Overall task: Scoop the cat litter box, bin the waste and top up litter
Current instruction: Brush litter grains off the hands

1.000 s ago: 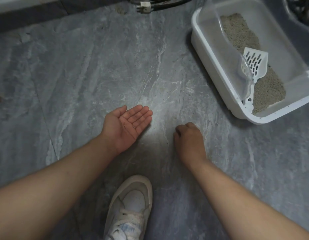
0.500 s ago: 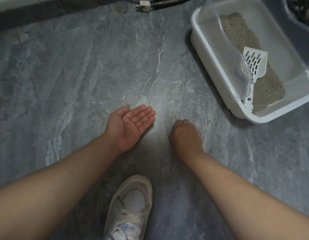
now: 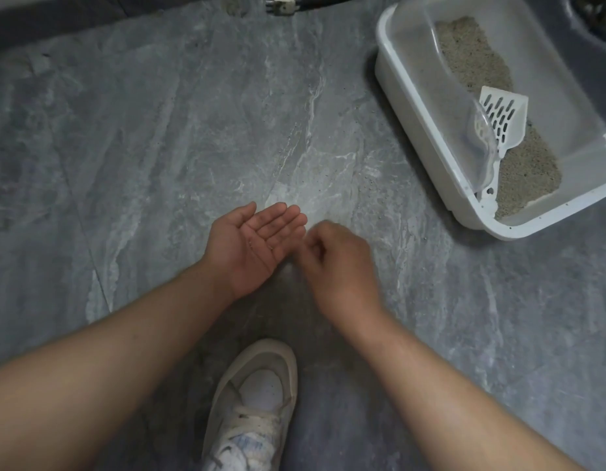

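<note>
My left hand (image 3: 257, 244) is held palm up and cupped above the grey floor, with a few dark litter grains on the palm. My right hand (image 3: 335, 263) is blurred, fingers pinched together, right beside the left fingertips; whether it holds grains I cannot tell. At the upper right stands the white litter box (image 3: 427, 137) with grey litter (image 3: 529, 171) in it. A white slotted scoop (image 3: 503, 113) leans inside, partly behind a clear plastic shield (image 3: 483, 144). Loose grains (image 3: 373, 180) dot the floor between my hands and the box.
The grey marbled tile floor (image 3: 159, 147) spreads to the left. My white sneaker (image 3: 257, 399) is planted below my hands. A dark hose with a white fitting (image 3: 284, 3) lies along the top edge by a dark wall base.
My right hand has lifted from the floor and moved left up to the fingertips of my cupped left hand. The left hand stayed palm up, nearly in place.
</note>
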Demonstrator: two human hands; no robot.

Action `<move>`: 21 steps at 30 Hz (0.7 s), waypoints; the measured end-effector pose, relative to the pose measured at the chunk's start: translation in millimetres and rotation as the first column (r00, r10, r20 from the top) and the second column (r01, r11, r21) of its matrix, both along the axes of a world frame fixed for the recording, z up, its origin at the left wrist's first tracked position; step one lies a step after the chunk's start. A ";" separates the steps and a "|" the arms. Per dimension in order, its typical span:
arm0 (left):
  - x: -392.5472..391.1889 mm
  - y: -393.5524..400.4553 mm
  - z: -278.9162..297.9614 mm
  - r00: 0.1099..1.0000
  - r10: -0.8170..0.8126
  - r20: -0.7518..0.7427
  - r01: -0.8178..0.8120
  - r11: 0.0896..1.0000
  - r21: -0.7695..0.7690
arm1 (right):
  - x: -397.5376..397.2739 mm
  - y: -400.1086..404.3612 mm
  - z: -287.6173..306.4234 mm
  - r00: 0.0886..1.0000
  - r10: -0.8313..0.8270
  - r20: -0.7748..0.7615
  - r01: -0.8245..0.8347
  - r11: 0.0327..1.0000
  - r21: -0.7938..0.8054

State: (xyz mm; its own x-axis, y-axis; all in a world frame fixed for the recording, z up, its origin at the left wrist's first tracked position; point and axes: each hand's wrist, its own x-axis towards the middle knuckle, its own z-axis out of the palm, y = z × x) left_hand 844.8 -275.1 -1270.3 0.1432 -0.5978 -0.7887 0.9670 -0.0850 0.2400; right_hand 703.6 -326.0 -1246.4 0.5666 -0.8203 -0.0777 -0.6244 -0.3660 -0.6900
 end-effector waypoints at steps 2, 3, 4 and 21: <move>2.7 2.8 -0.5 1.000 0.022 -0.001 -0.022 1.000 0.008 | -25.9 -14.9 -9.7 0.985 -0.129 -0.117 0.127 0.992 -0.023; 3.8 3.5 -1.1 1.000 0.027 0.002 -0.027 1.000 0.012 | -38.2 -22.1 -17.3 0.962 -0.171 -0.215 0.172 0.985 -0.011; 4.7 4.0 -1.4 1.000 0.030 0.005 -0.031 0.999 0.016 | -48.5 -26.4 -23.6 0.929 -0.186 -0.319 0.202 0.979 0.018; 5.2 6.2 -1.0 0.999 0.026 0.033 -0.027 0.999 0.044 | -31.8 -37.1 -53.0 0.930 -0.100 -0.353 0.131 0.989 0.066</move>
